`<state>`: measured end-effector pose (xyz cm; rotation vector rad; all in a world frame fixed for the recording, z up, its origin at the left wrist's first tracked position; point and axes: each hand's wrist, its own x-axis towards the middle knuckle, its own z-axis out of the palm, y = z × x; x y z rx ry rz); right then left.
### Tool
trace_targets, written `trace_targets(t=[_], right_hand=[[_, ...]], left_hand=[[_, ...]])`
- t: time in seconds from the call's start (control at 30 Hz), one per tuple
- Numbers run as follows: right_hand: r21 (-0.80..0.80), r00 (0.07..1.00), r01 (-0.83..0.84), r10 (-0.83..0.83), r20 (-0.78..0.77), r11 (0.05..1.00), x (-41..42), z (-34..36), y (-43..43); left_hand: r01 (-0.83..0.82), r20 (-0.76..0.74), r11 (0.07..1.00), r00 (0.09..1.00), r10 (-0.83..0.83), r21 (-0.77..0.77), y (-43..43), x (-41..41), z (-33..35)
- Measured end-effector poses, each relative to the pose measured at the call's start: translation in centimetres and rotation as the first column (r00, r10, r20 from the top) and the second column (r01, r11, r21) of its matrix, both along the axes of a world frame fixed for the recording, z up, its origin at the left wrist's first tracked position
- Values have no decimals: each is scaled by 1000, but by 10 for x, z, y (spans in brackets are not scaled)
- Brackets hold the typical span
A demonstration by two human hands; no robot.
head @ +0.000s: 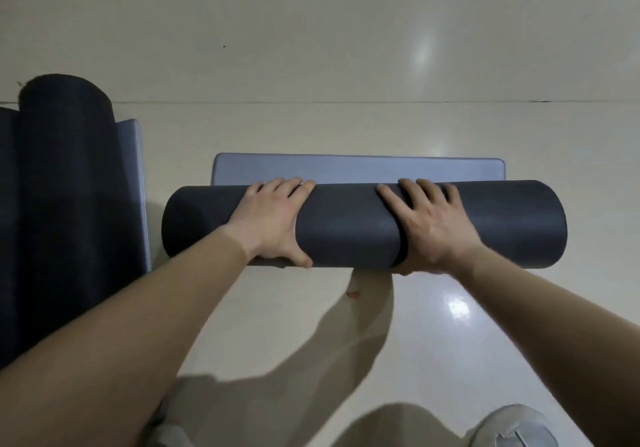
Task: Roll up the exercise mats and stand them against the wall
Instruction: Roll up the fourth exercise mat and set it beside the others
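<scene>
A dark grey mat roll [349,228] lies crosswise on the pale floor in front of me. Beyond it, a short flat strip of the same mat [356,168], lighter blue-grey, stretches toward the wall. My left hand [273,219] wraps the roll left of its middle, fingers over the top and thumb hooked on the near underside. My right hand [431,226] wraps it right of the middle the same way, its thumb hidden under the roll.
A second dark mat roll [65,187] lies lengthwise at the left, its far end at the wall [311,31], with a blue-grey flap [133,183] beside it. A small orange speck [353,295] lies on the floor. My light shoe [512,426] shows at the bottom right.
</scene>
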<state>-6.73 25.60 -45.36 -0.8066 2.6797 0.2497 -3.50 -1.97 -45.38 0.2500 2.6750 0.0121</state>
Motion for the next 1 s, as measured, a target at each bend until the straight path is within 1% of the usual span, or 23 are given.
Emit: trace_targets(t=[0.03,0.17,0.23,0.33,0.4,0.47,0.53,0.63,0.73,0.77,0.8,0.83,0.87,0.9,0.93,0.97,1.0], right_hand=[[-10,1000,-5,5,25,1000,-9,6,-2],[21,998,-23,21,65,1000,-19,13,-7],[35,996,-11,8,88,999,-13,15,-9],[47,985,-11,3,170,999,6,23,-6],[51,967,-15,1,254,999,28,26,-2],[65,943,-25,2,333,998,51,27,3],[59,927,-17,-6,374,998,67,28,6],[7,952,43,-43,303,999,80,29,8],[14,983,88,-90,162,996,106,25,4],[12,985,100,-100,138,995,115,22,3],[-1,986,110,-110,126,994,117,18,2],[-31,987,115,-111,120,993,112,17,1],[-66,988,106,-98,119,992,101,18,1],[-98,989,92,-79,122,991,85,21,0],[-121,988,88,-71,138,989,69,24,-1],[-125,983,103,-82,165,987,54,27,0],[-116,978,130,-107,180,985,45,30,2]], left_hand=[[18,2,1000,1000,-18,-2,1,-2,1],[30,-106,996,994,-39,-85,17,9,-4],[35,-91,997,995,-42,-73,19,9,0],[68,0,997,998,-68,-39,18,23,9],[90,95,996,992,-88,-13,20,46,15],[91,185,996,978,-92,16,24,68,18],[89,242,996,966,-92,23,26,80,20],[46,308,998,949,-59,51,26,70,24],[-102,424,984,905,31,144,20,44,30],[-128,434,980,900,51,151,18,40,31],[-146,408,978,910,74,148,15,42,32],[-174,342,975,932,118,137,11,47,34],[-230,234,966,952,198,119,7,55,35],[-311,91,945,949,303,97,4,66,35],[-403,-47,911,912,408,86,3,77,34],[-481,-150,871,859,490,93,2,85,32],[-543,-214,828,800,560,138,0,90,26]])
